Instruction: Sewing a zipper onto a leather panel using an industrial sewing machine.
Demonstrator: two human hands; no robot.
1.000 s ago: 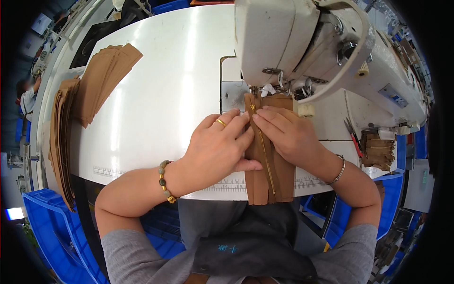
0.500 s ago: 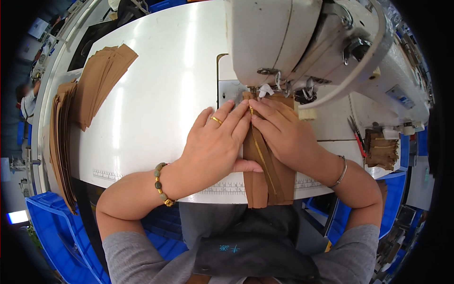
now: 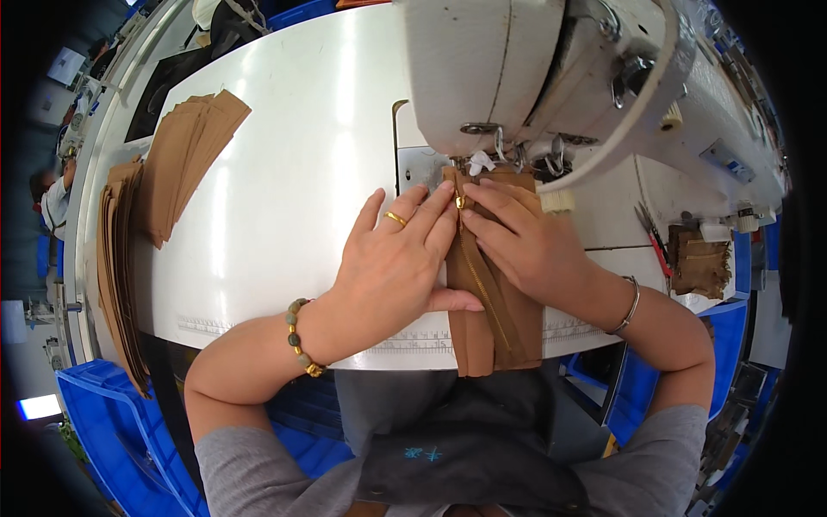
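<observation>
A brown fabric piece (image 3: 491, 323) with a gold zipper down its middle lies under the presser foot of a white sewing machine (image 3: 551, 77) and hangs over the table's near edge. My left hand (image 3: 392, 267), with a gold ring and a bead bracelet, presses flat on the fabric's left side. On the right side of the zipper, my right hand (image 3: 525, 246), wearing a thin bangle, holds the fabric down. Both sets of fingertips meet near the needle.
The white table (image 3: 284, 172) carries a fanned stack of brown pieces (image 3: 185, 159) at the left, with more stacked at the left edge (image 3: 116, 276). Small brown pieces (image 3: 698, 263) and red-handled snips (image 3: 652, 237) lie to the right. Blue bins (image 3: 95, 431) stand below.
The view has shifted closer to the machine. Both hands have slid slightly forward with the fabric toward the needle.
</observation>
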